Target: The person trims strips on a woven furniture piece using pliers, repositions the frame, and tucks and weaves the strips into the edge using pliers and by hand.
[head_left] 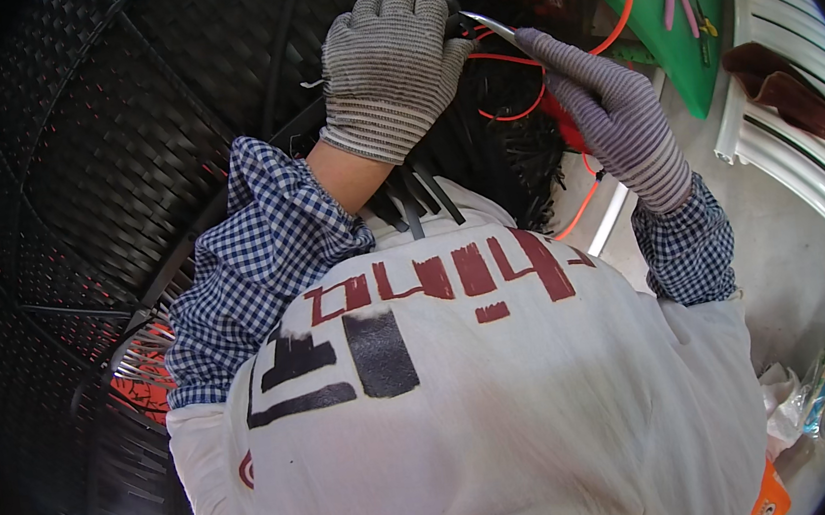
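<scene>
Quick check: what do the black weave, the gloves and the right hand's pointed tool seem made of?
Weave: probably plastic, semi-gloss; flat, even black strips catch soft highlights.
Gloves: likely knitted fabric, matte, from the fine stripes and snug fit.
Tool: apparently metal, smooth and shiny, from its silvery glint; the gripped part is hidden.

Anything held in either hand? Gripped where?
Right hand: pointed metal tool, gripped behind its exposed end; the gripped part is hidden. Left hand: can't tell.

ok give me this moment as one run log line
left hand: gloved, over black weave | right hand: gloved, holding pointed tool | tip: near left hand | pink-handled tool: on green sheet
</scene>
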A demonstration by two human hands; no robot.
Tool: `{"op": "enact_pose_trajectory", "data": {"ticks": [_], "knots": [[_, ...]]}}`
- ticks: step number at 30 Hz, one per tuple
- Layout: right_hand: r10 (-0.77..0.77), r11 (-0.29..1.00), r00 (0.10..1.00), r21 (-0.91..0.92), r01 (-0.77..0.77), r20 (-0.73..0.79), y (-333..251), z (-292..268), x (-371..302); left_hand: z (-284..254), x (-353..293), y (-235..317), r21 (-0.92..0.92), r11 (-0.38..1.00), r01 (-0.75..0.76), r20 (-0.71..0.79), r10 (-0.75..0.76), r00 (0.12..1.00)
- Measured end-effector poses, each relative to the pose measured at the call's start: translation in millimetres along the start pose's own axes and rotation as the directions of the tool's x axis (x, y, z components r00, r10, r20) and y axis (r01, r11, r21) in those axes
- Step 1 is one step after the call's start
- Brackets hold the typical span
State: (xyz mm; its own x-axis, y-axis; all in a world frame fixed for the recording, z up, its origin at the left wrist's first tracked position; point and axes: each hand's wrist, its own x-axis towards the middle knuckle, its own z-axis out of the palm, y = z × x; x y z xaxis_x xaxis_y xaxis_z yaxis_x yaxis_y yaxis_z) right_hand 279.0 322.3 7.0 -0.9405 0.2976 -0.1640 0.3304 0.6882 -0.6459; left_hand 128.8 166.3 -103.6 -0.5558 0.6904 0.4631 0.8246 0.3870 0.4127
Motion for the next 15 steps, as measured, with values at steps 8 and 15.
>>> {"op": "enact_pose_trajectory", "data": {"ticks": [8, 15], "knots": [[-0.038, 0.998, 0.998, -0.049, 0.036, -0.05, 12.2, 8.7, 3.4, 2.7, -1.6, -1.4, -0.012, 1.0, -0.003, -0.01, 0.002, 1.0], [0.069, 0.943, 0.988, -0.314, -0.11, -0.139, 4.0, 38.4, -8.1, 4.0, 2.6, -2.8, -0.016, 1.0, 0.003, -0.035, -0.004, 0.999]]}}
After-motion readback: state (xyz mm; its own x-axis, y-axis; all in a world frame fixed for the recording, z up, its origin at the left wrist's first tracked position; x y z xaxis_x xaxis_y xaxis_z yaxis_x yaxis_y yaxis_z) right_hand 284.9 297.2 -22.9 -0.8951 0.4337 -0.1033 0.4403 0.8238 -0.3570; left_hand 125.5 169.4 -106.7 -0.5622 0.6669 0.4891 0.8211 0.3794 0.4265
